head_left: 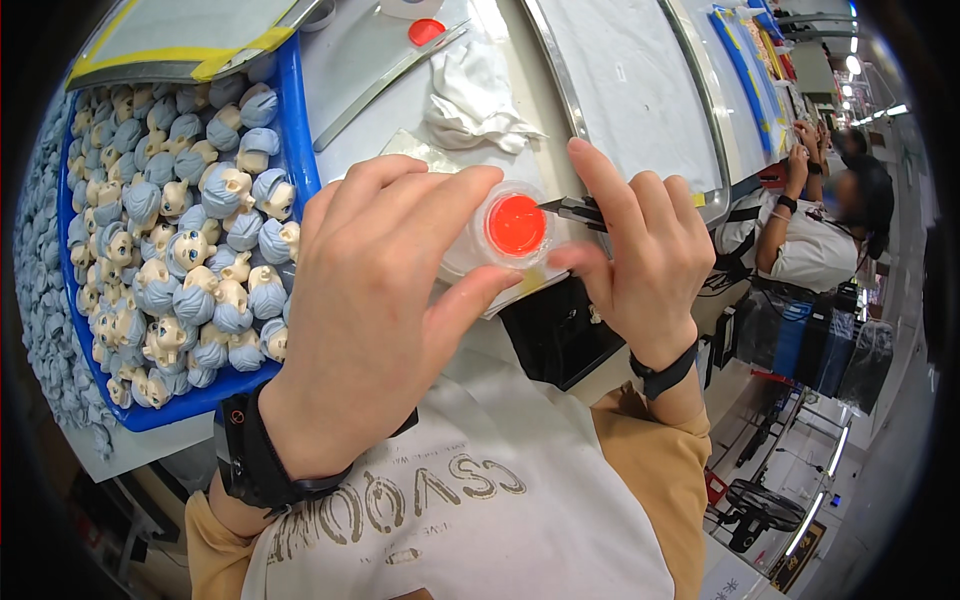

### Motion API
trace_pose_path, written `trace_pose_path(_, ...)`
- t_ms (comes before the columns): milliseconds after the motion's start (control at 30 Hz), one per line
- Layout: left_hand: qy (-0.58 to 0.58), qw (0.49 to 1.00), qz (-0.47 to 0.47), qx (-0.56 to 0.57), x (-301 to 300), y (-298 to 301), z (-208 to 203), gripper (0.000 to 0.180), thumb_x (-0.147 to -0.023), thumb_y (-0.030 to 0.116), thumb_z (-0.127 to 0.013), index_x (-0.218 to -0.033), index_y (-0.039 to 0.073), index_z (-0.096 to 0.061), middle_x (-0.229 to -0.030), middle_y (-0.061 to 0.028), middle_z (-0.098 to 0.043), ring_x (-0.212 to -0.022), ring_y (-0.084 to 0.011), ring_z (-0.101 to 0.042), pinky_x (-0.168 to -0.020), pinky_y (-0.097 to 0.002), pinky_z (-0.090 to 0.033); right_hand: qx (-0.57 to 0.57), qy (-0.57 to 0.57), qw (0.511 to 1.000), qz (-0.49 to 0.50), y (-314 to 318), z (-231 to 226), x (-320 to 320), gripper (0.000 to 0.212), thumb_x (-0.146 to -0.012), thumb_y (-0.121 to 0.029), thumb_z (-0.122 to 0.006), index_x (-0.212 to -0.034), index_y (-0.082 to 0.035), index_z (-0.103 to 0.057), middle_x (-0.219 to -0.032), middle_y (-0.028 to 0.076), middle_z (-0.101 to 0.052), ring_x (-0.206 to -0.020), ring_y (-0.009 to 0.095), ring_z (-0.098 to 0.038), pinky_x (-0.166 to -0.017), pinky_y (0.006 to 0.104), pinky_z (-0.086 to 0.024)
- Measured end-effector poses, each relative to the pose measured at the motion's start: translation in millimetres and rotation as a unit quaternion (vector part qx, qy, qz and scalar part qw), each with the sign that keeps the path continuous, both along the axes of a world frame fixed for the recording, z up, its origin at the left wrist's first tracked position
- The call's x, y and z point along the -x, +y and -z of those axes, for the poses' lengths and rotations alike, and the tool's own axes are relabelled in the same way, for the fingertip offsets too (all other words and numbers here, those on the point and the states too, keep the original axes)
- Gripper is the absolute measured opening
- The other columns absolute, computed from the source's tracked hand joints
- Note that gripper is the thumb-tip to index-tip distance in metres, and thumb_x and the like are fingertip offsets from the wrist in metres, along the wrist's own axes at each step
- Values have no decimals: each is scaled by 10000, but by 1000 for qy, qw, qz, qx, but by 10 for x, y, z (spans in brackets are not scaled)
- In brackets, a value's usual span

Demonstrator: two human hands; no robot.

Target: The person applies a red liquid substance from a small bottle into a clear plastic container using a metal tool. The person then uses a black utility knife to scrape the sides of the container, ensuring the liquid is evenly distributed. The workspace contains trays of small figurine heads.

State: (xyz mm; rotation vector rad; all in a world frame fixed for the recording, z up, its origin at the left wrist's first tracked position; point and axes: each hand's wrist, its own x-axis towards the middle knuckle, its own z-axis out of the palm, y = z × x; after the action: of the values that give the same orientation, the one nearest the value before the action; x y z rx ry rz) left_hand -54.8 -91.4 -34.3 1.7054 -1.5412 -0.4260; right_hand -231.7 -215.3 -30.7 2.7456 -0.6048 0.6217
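A small round jar of bright red paint (pixel 515 224), clear-walled, sits between my hands near the middle. The thumb and index finger of my left hand (pixel 365 270) curve round its left side and hold it. Just to the right of it is my right hand (pixel 640 240), with the index finger and thumb spread apart. A dark, pointed tool (pixel 575 210) lies between that hand and the jar, its tip at the jar's rim. Part of this tool is hidden behind the fingers, and whether they touch it cannot be made out.
A blue tray (pixel 305 130) on the left is filled with doll heads with grey-blue hair (pixel 190 250). Beyond the jar are a crumpled white cloth (pixel 475 95), a metal strip (pixel 385 85) and a red disc (pixel 426 31). Framed screens (pixel 640 90) stand at the back; a co-worker (pixel 805 235) is at right.
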Motion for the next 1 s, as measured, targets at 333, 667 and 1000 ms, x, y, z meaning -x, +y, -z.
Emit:
trace_pose_path(333, 3, 1000, 3, -4, -7, 1, -9, 496, -686, 107, -762, -1154, 16, -623, -1086, -134, -640, -1072, -323, -540, -916, -390, -428, -248, 18, 968, -36, -40, -183, -24, 249, -813, -303, -688, -953, -114, -606, -691, 30, -559, -572, 220, -568, -503, 334, -424)
trace_pose_path(667, -2, 1000, 4, 2, -8, -5, 3, 497, -687, 118, -767, -1152, 15, -622, -1079, -135, -642, -1066, -323, -542, -910, -388, -431, -183, 83, 979, -31, -83, -201, -58, 527, -723, -568, -687, -808, -78, -514, -603, 32, -536, -492, 227, -559, -441, 314, -416)
trace_pose_path(1000, -5, 1000, 3, 4, 2, -5, 2, 500, -686, 115, -767, -1153, 13, -621, -1093, -130, -641, -1075, -323, -538, -916, -390, -430, -170, 38, 984, -33, -94, -131, -58, 589, -692, -627, -680, -789, -73, -508, -579, 39, -512, -461, 215, -538, -415, 302, -391)
